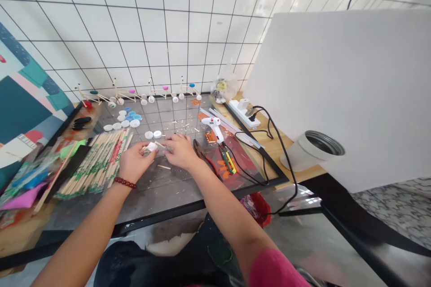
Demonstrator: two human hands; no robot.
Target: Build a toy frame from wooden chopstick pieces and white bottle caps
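Note:
My left hand [135, 161] pinches a small white bottle cap [152, 146] between thumb and fingers, above the glass-topped table. A short wooden stick [159, 144] reaches from the cap toward my right hand [181, 151], whose closed fingertips grip its other end. Just beyond the hands, two white caps [157, 134] lie on the table. A cut stick piece [164, 167] rests in front of them. Right of my right hand are pliers [206, 157], partly hidden by the forearm, and a white hot glue gun [214, 128].
Paper-wrapped chopsticks [96, 161] are piled at left. Small stick-and-cap tricycle models [156, 92] line the back wall. A green-yellow utility knife [229, 161], glue sticks [232, 128] and a power strip [244, 113] with trailing cables are at right, near a white cylinder [299, 154].

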